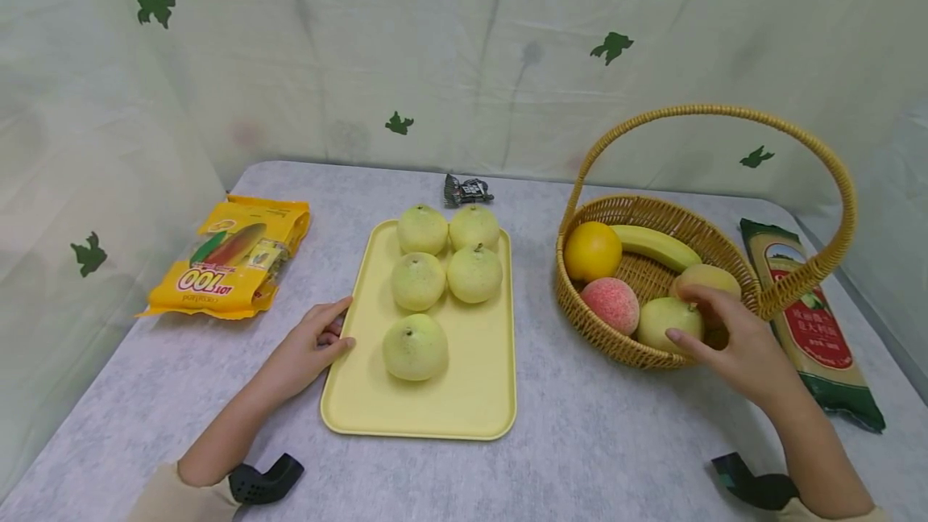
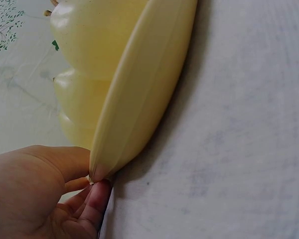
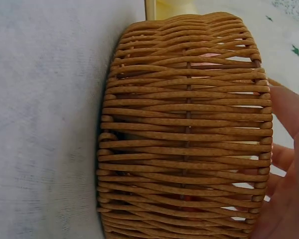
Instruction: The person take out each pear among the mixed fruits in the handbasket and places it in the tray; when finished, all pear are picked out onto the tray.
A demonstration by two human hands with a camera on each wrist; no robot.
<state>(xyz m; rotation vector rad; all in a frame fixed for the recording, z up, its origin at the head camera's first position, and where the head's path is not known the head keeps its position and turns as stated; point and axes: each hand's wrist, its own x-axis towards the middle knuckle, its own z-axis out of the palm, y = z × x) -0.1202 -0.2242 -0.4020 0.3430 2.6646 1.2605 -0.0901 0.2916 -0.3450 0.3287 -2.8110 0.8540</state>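
My left hand [image 1: 304,353] holds the left edge of a yellow tray [image 1: 471,377]; in the left wrist view, its thumb and fingers pinch the rim [image 2: 100,167]. Several round yellow-green pears lie on this tray, the nearest pear [image 1: 416,347] apart from the others. Over the front right of a wicker basket [image 1: 652,208], my right hand [image 1: 739,341] grips a pear [image 1: 663,322], thumb on the near side and fingers over the top. Around it in the basket are a peach [image 1: 611,304], an orange [image 1: 593,251], a banana [image 1: 656,246] and a pale yellow fruit [image 1: 714,277]. The basket wall [image 3: 189,129] hides the pear in the right wrist view.
The basket's tall arched handle [image 1: 718,109] rises above the fruit. Beside the basket on the right lies a long pasta bag [image 1: 819,329]. A yellow snack bag [image 1: 228,260] lies at the left, and a small black wrapped packet [image 1: 467,190] sits behind the tray.
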